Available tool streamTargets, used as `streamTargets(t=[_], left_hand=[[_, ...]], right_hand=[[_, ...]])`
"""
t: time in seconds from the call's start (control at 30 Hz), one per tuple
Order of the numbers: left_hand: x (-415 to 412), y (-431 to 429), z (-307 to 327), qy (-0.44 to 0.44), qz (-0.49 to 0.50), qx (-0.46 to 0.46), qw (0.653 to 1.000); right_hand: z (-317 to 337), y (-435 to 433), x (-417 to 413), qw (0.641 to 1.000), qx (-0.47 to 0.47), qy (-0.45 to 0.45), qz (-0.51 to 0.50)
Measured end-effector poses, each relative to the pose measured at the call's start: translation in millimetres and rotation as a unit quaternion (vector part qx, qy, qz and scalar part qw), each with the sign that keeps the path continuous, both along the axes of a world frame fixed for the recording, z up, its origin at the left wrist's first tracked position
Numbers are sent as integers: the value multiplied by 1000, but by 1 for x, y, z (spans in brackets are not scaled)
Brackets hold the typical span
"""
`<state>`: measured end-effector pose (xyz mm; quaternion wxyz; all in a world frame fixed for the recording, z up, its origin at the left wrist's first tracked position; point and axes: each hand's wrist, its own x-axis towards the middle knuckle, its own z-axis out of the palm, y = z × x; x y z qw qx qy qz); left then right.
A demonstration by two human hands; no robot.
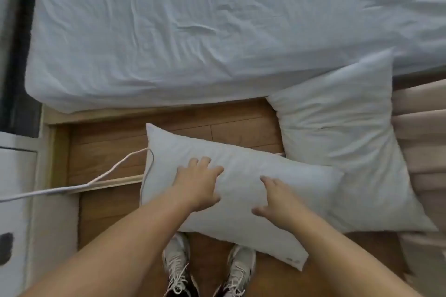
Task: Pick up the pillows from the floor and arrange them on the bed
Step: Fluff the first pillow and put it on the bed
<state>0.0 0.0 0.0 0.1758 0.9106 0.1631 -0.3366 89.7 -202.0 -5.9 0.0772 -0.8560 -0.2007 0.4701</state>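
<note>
A white rectangular pillow (239,171) lies slanted on the wooden floor in front of my feet. My left hand (198,183) rests on its top left part with the fingers spread. My right hand (277,200) lies on its middle, fingers apart and pressing into the fabric. Neither hand is closed around the pillow. A second, larger white pillow (337,132) leans against the bed's side at the right, its lower edge tucked behind the near pillow. The bed (193,31), covered with a wrinkled pale sheet, fills the upper part of the view.
A white cable (108,173) runs across the floor from the left and loops at the near pillow's left end. White furniture (14,200) stands at the left. Beige folded fabric (422,128) lines the right side. My two shoes (176,260) stand just below the pillow.
</note>
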Motion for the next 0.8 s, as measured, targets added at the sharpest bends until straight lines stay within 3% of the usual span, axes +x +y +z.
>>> streamTargets(t=[0.1, 0.23, 0.33, 0.4, 0.47, 0.57, 0.67, 0.8], left_hand=[[4, -3, -105, 38, -145, 70, 986], [-17, -3, -223, 26, -201, 115, 972], [-21, 7, -273, -66, -248, 122, 959], [-20, 8, -287, -201, -279, 123, 931], [-16, 7, -282, -282, -274, 108, 913], [5, 11, -237, -255, -286, 37, 923], [13, 30, -169, -232, -274, -22, 933], [45, 92, -50, -282, -194, -31, 939]], right_hand=[[-104, -8, -9, 989, -91, -72, 94], [-225, -19, -29, 973, -91, -150, 152], [-275, -16, -29, 961, -56, -228, 147], [-290, -14, -25, 946, 10, -291, 140], [-279, -6, -17, 952, 8, -274, 139], [-232, 6, -1, 976, -43, -169, 128], [-147, 17, 6, 974, -11, -170, 152], [-24, 74, 52, 956, -5, -211, 206]])
